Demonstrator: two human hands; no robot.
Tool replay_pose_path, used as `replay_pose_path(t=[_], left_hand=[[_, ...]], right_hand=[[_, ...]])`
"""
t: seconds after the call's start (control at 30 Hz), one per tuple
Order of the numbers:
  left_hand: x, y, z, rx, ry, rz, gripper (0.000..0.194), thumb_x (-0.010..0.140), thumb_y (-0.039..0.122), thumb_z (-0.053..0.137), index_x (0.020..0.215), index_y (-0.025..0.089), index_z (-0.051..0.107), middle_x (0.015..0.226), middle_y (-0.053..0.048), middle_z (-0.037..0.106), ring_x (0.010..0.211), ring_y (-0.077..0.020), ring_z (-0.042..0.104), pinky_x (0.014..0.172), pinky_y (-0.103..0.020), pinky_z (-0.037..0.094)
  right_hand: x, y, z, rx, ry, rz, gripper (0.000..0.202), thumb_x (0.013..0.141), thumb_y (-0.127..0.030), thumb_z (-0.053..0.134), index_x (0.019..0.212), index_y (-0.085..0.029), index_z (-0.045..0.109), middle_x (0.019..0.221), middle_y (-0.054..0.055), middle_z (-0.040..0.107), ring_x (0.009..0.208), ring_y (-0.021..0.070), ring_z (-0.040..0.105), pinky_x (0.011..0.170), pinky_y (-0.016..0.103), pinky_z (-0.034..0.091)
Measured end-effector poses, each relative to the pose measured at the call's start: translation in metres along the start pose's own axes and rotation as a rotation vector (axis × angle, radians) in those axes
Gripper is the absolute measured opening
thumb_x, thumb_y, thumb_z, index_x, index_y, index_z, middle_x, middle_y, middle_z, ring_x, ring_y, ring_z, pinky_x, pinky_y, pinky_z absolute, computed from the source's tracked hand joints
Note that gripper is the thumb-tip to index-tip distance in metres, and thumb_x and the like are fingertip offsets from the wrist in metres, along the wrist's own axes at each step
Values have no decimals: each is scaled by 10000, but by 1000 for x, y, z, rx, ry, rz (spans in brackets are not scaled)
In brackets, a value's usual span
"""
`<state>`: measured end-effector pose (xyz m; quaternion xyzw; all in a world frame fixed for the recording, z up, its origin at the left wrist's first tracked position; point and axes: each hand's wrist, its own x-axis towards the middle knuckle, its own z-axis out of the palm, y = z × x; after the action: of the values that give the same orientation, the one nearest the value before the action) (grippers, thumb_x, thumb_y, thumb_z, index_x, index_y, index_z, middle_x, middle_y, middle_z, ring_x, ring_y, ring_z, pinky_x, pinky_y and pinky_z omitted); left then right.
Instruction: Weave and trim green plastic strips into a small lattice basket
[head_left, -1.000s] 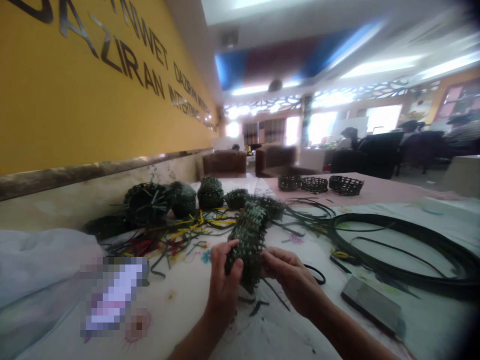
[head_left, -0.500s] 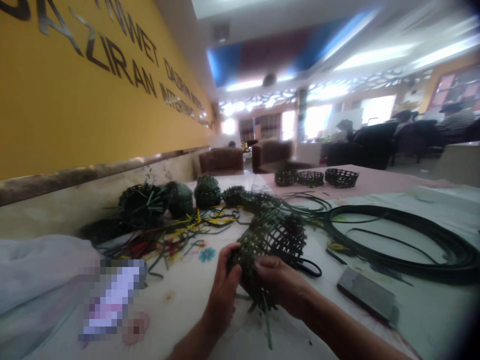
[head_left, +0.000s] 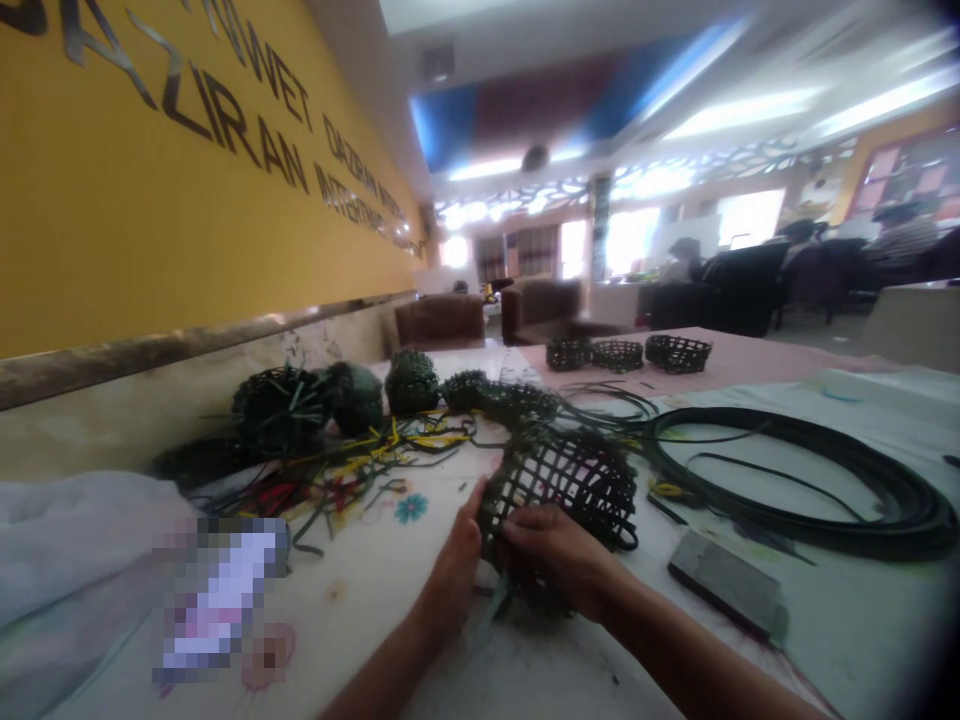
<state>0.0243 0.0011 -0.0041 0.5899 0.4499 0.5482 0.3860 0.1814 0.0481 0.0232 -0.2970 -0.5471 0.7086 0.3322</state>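
A dark green woven basket (head_left: 577, 480) with an open lattice is held low over the white-covered table (head_left: 360, 620). My left hand (head_left: 454, 570) grips its left edge, with the fingers partly hidden behind the weave. My right hand (head_left: 551, 545) is closed, its fingertips pinched at the near side of the basket; whether a strip lies between them I cannot make out. A loop of dark strip (head_left: 626, 538) sticks out at the basket's right. A pale green strip end (head_left: 495, 600) hangs beneath the basket, between the hands.
A big coil of dark strip (head_left: 862, 535) and a grey block (head_left: 727, 585) lie at right. Yellow, red and green strip scraps (head_left: 382, 450) are strewn at left, before finished-looking woven pieces (head_left: 412, 380). Small baskets (head_left: 679, 353) stand farther back. A pixelated object (head_left: 225, 600) is front left.
The basket has turned, so more of its open lattice faces me, and it bulges farther right. The right hand has shifted slightly left. The pale strip end now hangs farther left.
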Motion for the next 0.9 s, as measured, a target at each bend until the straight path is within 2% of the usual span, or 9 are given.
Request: replay_pose_path(t=[0.17,0.23,0.3,0.37,0.47,0.6,0.77,0.83,0.9], left_hand=[[3,8,-11,-9,25,-80,619,876,532,561,1417,240,487,1495,-97,466,1421,-294,364,1183,-471,269],[3,13,-16,-43,3,-176,698,823,464,653,1443,242,423,1311,-128,619,1217,-312,576,1066,-497,413],[3,16,-19,-61,-8,-236,884,763,395,729,1508,253,276,1144,-113,689,1050,-293,659,978,-495,475],[2,16,-20,-64,-6,-227,966,743,355,753,1535,261,207,1148,-110,687,1075,-291,649,999,-498,458],[3,14,-19,-20,-6,-101,782,773,358,722,1474,249,394,1375,-112,577,1317,-309,491,1146,-505,310],[4,12,-18,-25,-8,-25,600,828,378,665,1391,235,516,1425,-86,544,1393,-298,408,1183,-493,260],[7,9,-21,-7,171,-25,639,838,379,662,1426,237,453,1431,-81,538,1328,-282,484,1157,-470,308],[7,6,-22,27,254,-7,647,853,393,645,1437,222,424,1422,-91,541,1317,-274,491,1143,-452,328],[7,3,-23,23,324,0,641,872,409,620,1443,220,400,1406,-103,552,1300,-266,509,1118,-435,364]], right_hand=[[0,2,3,-66,2,-2,465,572,-571,783,533,-154,581,488,-42,453,496,83,333,515,241,223],[1,6,6,-164,-11,-19,454,606,-557,762,523,-157,564,485,-53,403,502,80,288,514,246,185],[2,10,8,-294,-19,-45,433,672,-514,727,504,-159,543,486,-58,358,512,80,249,511,252,151],[3,13,10,-385,-21,-70,400,730,-460,692,510,-157,553,493,-54,363,519,85,262,511,249,158],[4,15,12,-437,-1,-128,329,789,-394,640,564,-155,614,527,-29,481,543,113,392,525,239,256],[0,15,16,-599,182,-418,139,816,-247,604,868,-185,718,855,59,683,801,220,614,722,301,463],[-12,6,12,-886,349,-1022,318,899,-126,519,1175,-231,637,1085,105,634,992,228,603,854,347,500],[-9,1,3,-961,482,-1127,326,889,-133,556,1186,-246,631,1128,109,618,1075,256,565,933,414,470],[-1,-1,-9,-973,620,-1058,346,880,-229,605,1225,-248,616,1219,128,584,1157,301,520,987,501,426]])
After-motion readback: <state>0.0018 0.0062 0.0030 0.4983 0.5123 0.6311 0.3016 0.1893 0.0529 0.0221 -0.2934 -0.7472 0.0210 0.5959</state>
